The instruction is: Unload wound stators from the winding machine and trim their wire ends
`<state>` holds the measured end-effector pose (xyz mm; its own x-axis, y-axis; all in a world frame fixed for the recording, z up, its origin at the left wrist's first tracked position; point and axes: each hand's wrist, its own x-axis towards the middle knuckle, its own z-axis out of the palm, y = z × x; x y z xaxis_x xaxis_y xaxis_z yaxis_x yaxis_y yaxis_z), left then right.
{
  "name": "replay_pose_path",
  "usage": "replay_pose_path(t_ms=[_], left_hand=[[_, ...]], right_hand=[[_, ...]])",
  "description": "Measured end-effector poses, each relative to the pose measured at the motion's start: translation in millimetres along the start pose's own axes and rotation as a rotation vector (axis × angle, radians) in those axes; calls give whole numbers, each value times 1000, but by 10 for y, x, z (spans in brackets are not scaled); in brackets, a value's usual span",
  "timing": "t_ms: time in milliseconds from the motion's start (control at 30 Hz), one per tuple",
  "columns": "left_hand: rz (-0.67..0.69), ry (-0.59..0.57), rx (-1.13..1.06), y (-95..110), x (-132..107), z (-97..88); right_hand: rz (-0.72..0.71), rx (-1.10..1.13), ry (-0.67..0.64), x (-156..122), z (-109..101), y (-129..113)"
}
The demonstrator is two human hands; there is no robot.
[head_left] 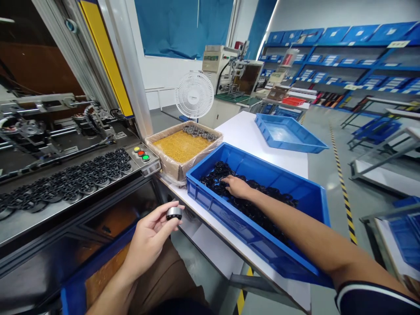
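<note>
My left hand pinches a small round motor rotor-like part, a silver metal ring with a black plastic base, between thumb and fingers. It is held above my lap, in front of the machine ledge. My right hand reaches into a deep blue bin, its fingers curled down among many black plastic parts. What those fingertips hold, if anything, is hidden by the dark pile. Rows of round black parts with ringed tops stand on the machine's metal ledge to the left.
Beside the bin is a plastic-lined carton with a yellow layer and several metallic rings. Push buttons sit at the ledge's corner. A white fan stands behind, and a shallow blue tray lies on the white table.
</note>
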<state>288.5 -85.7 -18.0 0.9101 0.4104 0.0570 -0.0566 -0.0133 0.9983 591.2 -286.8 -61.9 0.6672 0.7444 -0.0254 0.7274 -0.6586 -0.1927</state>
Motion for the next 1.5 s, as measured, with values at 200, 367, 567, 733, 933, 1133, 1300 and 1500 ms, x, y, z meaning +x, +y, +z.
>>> replay_pose_path(t_ms=[200, 367, 567, 733, 933, 1133, 1300, 1500], left_hand=[[308, 34, 358, 27, -118, -36], [359, -7, 359, 43, -129, -70], [223, 30, -14, 31, -69, -72], [96, -76, -363, 81, 15, 99], [51, -187, -490, 100, 20, 356], [104, -179, -374, 168, -35, 411], [218, -121, -346, 69, 3, 391], [214, -168, -341, 75, -5, 373]], right_hand=[[13, -127, -89, 10, 233, -10], [-25, -187, -69, 18, 50, -55], [-70, -161, 287, -79, -447, -507], [-733, 159, 568, -702, -570, -1217], [-952, 395, 600, -988, -579, -1457], [-948, 417, 635, -984, -581, -1488], [-941, 461, 599, -981, -537, -1489], [-979, 442, 612, -990, -562, -1464]])
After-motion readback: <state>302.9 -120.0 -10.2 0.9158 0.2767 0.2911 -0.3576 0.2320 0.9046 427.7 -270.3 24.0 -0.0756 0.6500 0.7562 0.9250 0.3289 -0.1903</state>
